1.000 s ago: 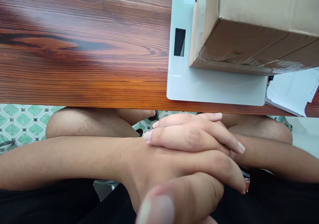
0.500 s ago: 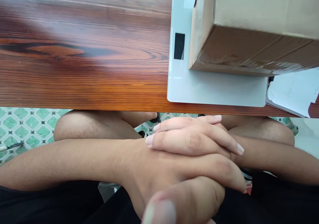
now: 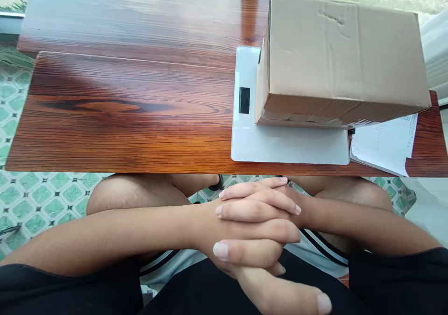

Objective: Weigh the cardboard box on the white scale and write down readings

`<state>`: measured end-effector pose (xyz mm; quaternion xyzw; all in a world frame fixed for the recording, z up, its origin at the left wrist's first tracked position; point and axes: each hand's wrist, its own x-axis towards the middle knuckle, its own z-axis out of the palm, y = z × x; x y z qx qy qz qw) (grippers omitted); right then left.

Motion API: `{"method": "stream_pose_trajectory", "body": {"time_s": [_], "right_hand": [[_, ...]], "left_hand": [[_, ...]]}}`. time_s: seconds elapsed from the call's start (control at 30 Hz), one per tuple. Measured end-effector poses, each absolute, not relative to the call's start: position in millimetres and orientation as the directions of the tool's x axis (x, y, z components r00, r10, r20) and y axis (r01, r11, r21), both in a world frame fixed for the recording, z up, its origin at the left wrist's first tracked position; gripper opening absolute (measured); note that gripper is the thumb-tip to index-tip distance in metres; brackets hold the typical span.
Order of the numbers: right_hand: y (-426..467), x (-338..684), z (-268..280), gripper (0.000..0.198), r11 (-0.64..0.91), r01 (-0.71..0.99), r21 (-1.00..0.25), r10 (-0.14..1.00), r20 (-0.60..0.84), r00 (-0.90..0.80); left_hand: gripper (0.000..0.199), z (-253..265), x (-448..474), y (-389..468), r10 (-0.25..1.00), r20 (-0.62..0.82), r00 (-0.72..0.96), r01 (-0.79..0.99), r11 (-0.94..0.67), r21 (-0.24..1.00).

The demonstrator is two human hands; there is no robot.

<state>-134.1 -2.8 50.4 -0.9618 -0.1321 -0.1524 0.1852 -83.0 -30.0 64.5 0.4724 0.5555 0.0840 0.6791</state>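
My left hand and my right hand are clasped together in front of my body, with their fingers interlaced. Both are closed around each other's fingers, and no object shows between them. One thumb points to the lower right, below the knot of fingers. The hands are apart from the table, just this side of its front edge. Beyond them a white glass scale with a dark display lies on the table. A closed cardboard box rests on the scale.
The glossy wooden table spans the view. Papers lie right of the scale, partly under the box's overhang. A small black item shows beside them. My bent knees are under the front edge, above a green tiled floor.
The view has tilted up and drawn back, so more of the table and box shows. The hands stay clasped; the foremost thumb has swung from pointing left to pointing lower right.
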Motion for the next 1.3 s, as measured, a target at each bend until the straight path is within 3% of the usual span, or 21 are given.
{"method": "stream_pose_trajectory", "body": {"time_s": [0.03, 0.1, 0.17, 0.23, 0.37, 0.43, 0.63, 0.73, 0.8, 0.93, 1.03, 1.13, 1.23, 1.3], "right_hand": [[2, -133, 46, 0.054, -0.914, 0.276, -0.296, 0.134, 0.422, 0.897], [10, -129, 39, 0.059, -0.935, 0.211, -0.284, 0.008, 0.58, 0.815], [15, -125, 33, 0.065, -0.939, 0.183, -0.29, -0.061, 0.665, 0.744], [14, -122, 31, 0.065, -0.947, 0.186, -0.262, -0.049, 0.69, 0.722], [4, -119, 29, 0.056, -0.951, 0.269, -0.155, 0.089, 0.693, 0.715], [-2, -118, 29, 0.046, -0.952, 0.274, -0.138, 0.099, 0.707, 0.7], [-30, -102, 37, 0.029, -0.901, 0.394, -0.183, 0.209, 0.612, 0.763], [-44, -88, 41, 0.021, -0.877, 0.456, -0.152, 0.307, 0.553, 0.775], [-49, -82, 42, 0.021, -0.864, 0.49, -0.117, 0.363, 0.53, 0.766], [-46, -83, 37, 0.022, -0.859, 0.503, -0.097, 0.356, 0.593, 0.722], [-37, -92, 30, 0.021, -0.856, 0.517, 0.017, 0.404, 0.645, 0.648], [-24, -103, 20, 0.048, -0.887, 0.453, 0.093, 0.368, 0.734, 0.57], [-15, -110, 12, 0.071, -0.911, 0.404, 0.085, 0.315, 0.776, 0.547], [-14, -112, 10, 0.074, -0.914, 0.398, 0.079, 0.307, 0.776, 0.551]], "left_hand": [[0.029, 62, -65, -28, 0.658, -0.716, 0.232, 0.384, 0.614, 0.689], [0.03, 58, -25, -22, 0.64, -0.741, -0.201, 0.287, 0.762, 0.58], [0.034, 55, 11, -16, 0.464, -0.634, -0.618, 0.111, 0.851, 0.514], [0.035, 53, 31, -11, 0.301, -0.542, -0.784, -0.019, 0.862, 0.506], [0.04, 54, 33, -6, 0.155, -0.445, -0.882, -0.097, 0.864, 0.494], [0.043, 56, 28, -4, 0.081, -0.36, -0.929, -0.114, 0.865, 0.489], [0.023, 50, 26, 1, -0.147, 0.145, -0.978, -0.08, 0.916, 0.393], [0.021, 42, 27, 0, -0.187, 0.242, -0.952, -0.074, 0.908, 0.412], [0.027, 38, 28, -1, -0.217, 0.232, -0.948, -0.095, 0.89, 0.447], [0.025, 30, 35, -3, -0.196, 0.278, -0.94, -0.069, 0.91, 0.409], [0.03, 32, 36, 0, -0.227, 0.297, -0.928, -0.093, 0.91, 0.404], [0.015, 38, 33, 7, -0.349, 0.123, -0.929, -0.224, 0.795, 0.564], [0.043, 39, 32, 12, -0.319, -0.068, -0.945, -0.279, 0.682, 0.676], [0.048, 35, 34, 10, -0.23, -0.152, -0.961, -0.27, 0.674, 0.688]]}}
